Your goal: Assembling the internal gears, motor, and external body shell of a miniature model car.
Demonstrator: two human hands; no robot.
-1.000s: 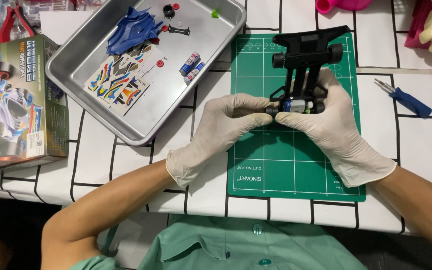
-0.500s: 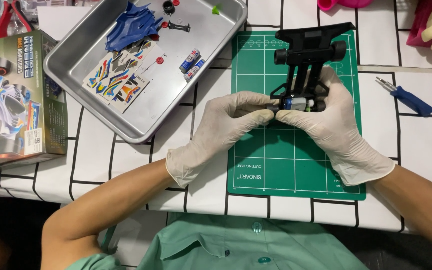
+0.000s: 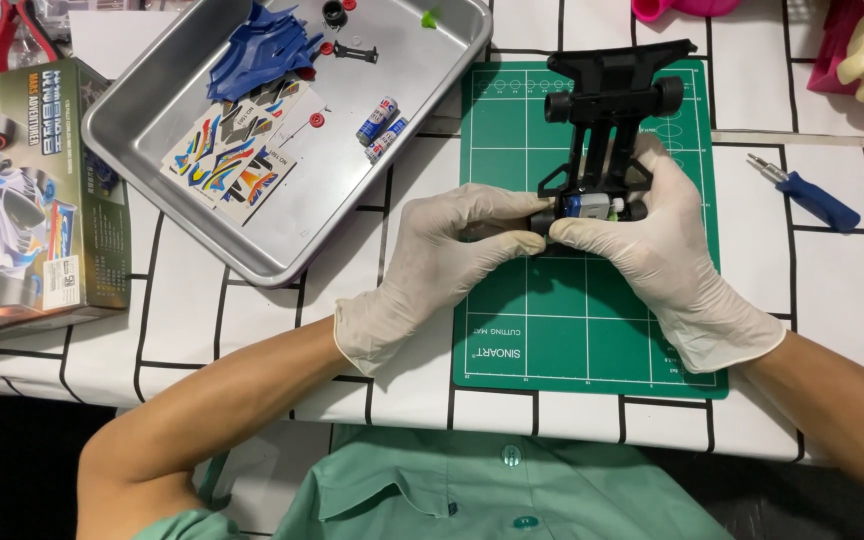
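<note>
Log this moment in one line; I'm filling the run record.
left hand: grips black car chassis | right hand: grips it | green mat

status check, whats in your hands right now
Left hand and right hand both closed on black car chassis, over green cutting mat. Small motor seated between fingertips. Nothing in the way.

We see a black plastic toy-car chassis (image 3: 607, 120) lying flat on a green mat; its far end carries two black rollers on a crossbar; its near end — pinched between gloved fingers — holds a small silver-and-blue motor (image 3: 592, 205).
</note>
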